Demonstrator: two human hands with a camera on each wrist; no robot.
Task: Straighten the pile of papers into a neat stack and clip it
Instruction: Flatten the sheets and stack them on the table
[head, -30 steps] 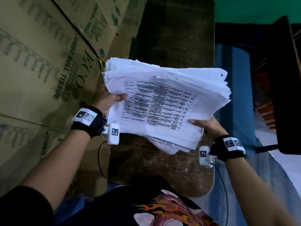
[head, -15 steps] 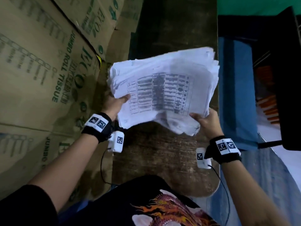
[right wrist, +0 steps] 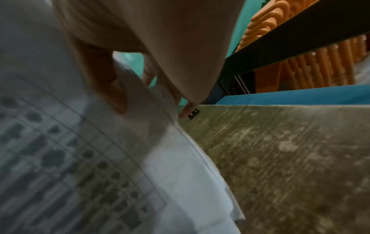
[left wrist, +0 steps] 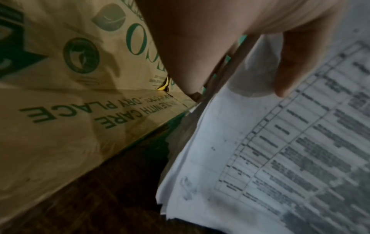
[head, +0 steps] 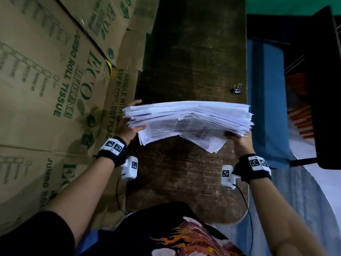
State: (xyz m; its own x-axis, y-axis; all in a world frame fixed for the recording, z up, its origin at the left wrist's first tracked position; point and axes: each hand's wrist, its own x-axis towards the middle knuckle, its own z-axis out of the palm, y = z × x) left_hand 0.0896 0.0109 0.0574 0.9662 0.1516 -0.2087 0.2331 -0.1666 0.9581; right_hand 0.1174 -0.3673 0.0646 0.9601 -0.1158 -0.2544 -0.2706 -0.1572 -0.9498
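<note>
Change: you've tipped the paper pile [head: 188,122] from flat to on edge over the worktop [head: 193,61] | left hand [head: 129,129], right hand [head: 239,143] grasping its ends | uneven; binder clip [head: 237,89] waits.

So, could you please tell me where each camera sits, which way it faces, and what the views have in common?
Head: worn above, facing down at the dark wooden table; both forearms, left hand and right hand show.
Left wrist: looks along the left hand at the white printed paper pile and brown cardboard boxes.
Right wrist: looks along the right hand at the pile and table.
Shared: the pile everywhere; the small black binder clip in head and right wrist.
</note>
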